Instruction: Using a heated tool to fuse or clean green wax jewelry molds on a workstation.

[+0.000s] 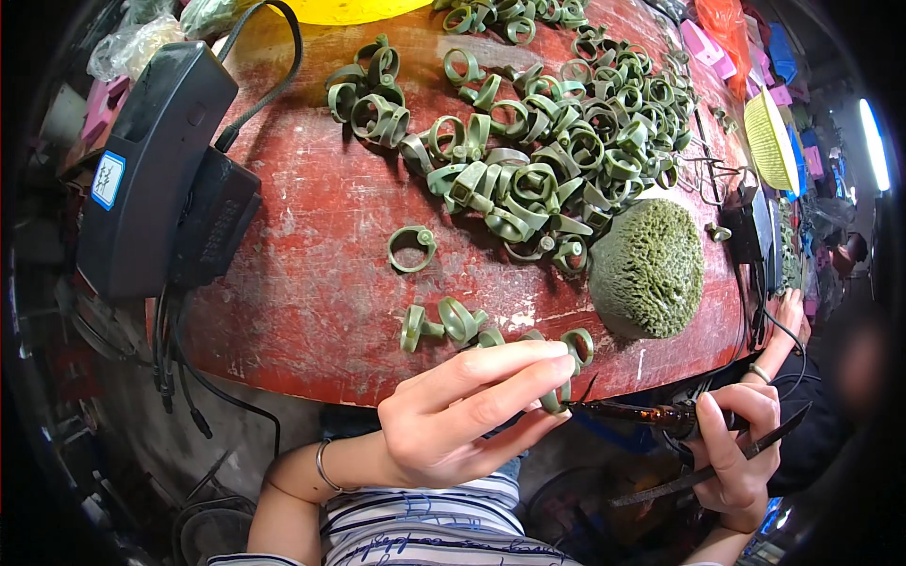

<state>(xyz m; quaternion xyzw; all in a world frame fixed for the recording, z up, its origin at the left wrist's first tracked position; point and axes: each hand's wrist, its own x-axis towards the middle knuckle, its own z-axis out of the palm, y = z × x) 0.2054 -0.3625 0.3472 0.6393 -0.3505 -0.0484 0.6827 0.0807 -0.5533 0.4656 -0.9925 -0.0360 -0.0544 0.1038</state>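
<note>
My left hand [462,406] pinches a small green ring [555,398] between thumb and fingers, just off the table's near edge. In my right hand [736,453] is a pen-like tool [628,412] with a dark amber shaft. Its thin tip reaches the ring, though whether it touches I cannot tell. A long, dark, flat file-like strip [661,491] is also tucked through the right fingers, pointing down and left. Behind my left fingers, several green rings [457,321] lie close to the edge, partly hidden. A single ring [411,250] lies apart, farther back.
A large heap of green rings [528,179] covers the red, worn table [302,283]. Right of it stands a porous green lump [651,269]. Black devices [156,170] with cables crowd the left side. Another person's hand [788,316] is at the right, near a yellow basket [771,141].
</note>
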